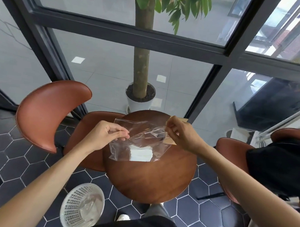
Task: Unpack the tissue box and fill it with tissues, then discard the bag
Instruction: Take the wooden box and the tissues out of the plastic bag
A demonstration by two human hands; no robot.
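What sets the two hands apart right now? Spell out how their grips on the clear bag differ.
The left hand pinches the clear bag at its near left edge with knuckles up and fingers pointing right; the right hand pinches the bag's far right edge, fingers curled toward the left. The left hand sits lower in the view, the right hand higher, beside a tan cardboard piece. Both grips are closed on the bag, spreading it above the round table.

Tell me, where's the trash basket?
The basket stands on the dark tiled floor at the lower left of the head view, just left of the round table and below the left arm.
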